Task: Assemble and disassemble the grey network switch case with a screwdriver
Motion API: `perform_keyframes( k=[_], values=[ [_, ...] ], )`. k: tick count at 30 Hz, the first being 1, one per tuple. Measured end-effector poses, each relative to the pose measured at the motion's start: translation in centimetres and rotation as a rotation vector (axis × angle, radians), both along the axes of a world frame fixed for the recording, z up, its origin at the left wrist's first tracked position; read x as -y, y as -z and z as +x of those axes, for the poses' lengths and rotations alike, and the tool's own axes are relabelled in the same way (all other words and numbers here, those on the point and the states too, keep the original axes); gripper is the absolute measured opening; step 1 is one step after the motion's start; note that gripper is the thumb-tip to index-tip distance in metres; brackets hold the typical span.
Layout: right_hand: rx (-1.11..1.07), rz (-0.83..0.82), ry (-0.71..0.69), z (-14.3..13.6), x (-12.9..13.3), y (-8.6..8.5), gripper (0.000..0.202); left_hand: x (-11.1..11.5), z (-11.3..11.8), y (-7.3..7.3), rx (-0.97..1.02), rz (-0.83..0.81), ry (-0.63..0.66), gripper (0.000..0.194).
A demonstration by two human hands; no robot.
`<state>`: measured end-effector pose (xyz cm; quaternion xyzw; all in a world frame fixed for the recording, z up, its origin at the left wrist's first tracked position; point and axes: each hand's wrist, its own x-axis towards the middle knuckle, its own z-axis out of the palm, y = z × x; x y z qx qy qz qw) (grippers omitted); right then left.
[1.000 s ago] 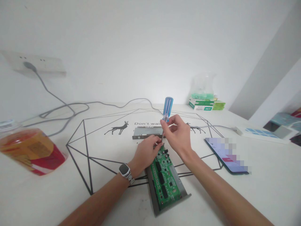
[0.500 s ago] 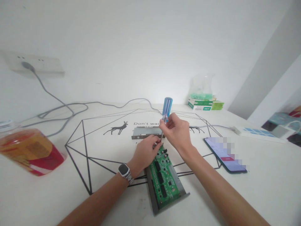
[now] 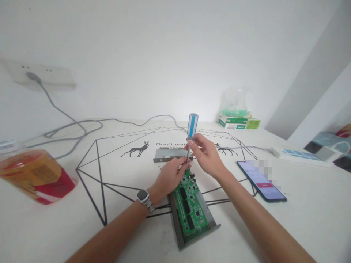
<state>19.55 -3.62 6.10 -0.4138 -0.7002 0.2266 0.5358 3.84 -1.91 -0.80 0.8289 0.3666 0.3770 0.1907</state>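
A screwdriver (image 3: 192,126) with a clear and blue handle stands nearly upright, pinched below its handle by my right hand (image 3: 206,154). Its shaft runs down to the far end of a green circuit board (image 3: 193,208), which lies in a grey metal tray (image 3: 175,228). My left hand (image 3: 172,174), with a watch on its wrist, is closed at that far end. Its fingertips are together beside the screwdriver's tip; whatever they pinch is too small or hidden to make out. Behind my hands lies a flat grey metal cover (image 3: 170,153), partly covered by them.
A few tiny dark bits (image 3: 160,167) lie left of the board. A phone (image 3: 261,181) is at the right, a bottle with a red and yellow label (image 3: 38,175) at the left. A power strip (image 3: 301,155), small boxes (image 3: 233,121) and a grey cable (image 3: 123,121) are further back.
The screwdriver's handle has turned and shifted slightly left, now more upright. My right hand has moved slightly left and down with it. My left hand stays at the board's far end.
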Motion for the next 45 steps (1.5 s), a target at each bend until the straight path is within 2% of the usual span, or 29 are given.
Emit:
perform_keyframes(
  k=[2, 4, 9, 11, 14, 18, 23, 29, 37, 45],
  values=[
    [-0.015, -0.024, -0.028, 0.0, 0.0, 0.0, 0.024, -0.1, 0.0, -0.2, 0.011, -0.03, 0.004, 0.024],
    [-0.016, -0.032, 0.0, -0.3, 0.1, 0.1, 0.024, -0.1, 0.0, -0.3, 0.016, -0.049, -0.005, 0.024],
    [0.013, 0.08, 0.39, -1.3, 0.2, 0.3, 0.03, -0.1, 0.1, -0.4, 0.038, -0.09, -0.013, 0.026],
    [0.041, 0.11, 0.447, -1.4, 0.2, 0.3, 0.03, -0.1, 0.1, -0.3, 0.042, -0.088, -0.021, 0.025],
    [0.09, 0.112, 0.413, -1.2, 0.3, 0.2, 0.026, -0.1, 0.1, -0.3, 0.04, -0.086, -0.027, 0.024],
    [0.055, 0.047, 0.246, -0.6, 0.2, 0.0, 0.023, 0.0, 0.1, -0.4, 0.048, -0.068, -0.017, 0.026],
    [-0.062, -0.037, 0.071, -0.3, 0.1, 0.0, 0.028, -0.3, 0.0, -0.7, 0.132, -0.102, 0.078, 0.028],
    [-0.041, 0.032, 0.264, -0.6, 0.5, 0.2, 0.022, -0.4, 0.1, -1.0, 0.168, -0.12, 0.043, 0.021],
    [0.032, -0.006, 0.181, -0.8, 0.7, 0.5, 0.022, -0.5, 0.1, -0.9, 0.188, -0.141, -0.015, 0.016],
    [0.041, -0.008, 0.122, -0.9, 0.7, 1.3, 0.022, -1.4, -0.1, -0.9, -0.04, -0.093, -0.035, 0.027]
  ],
)
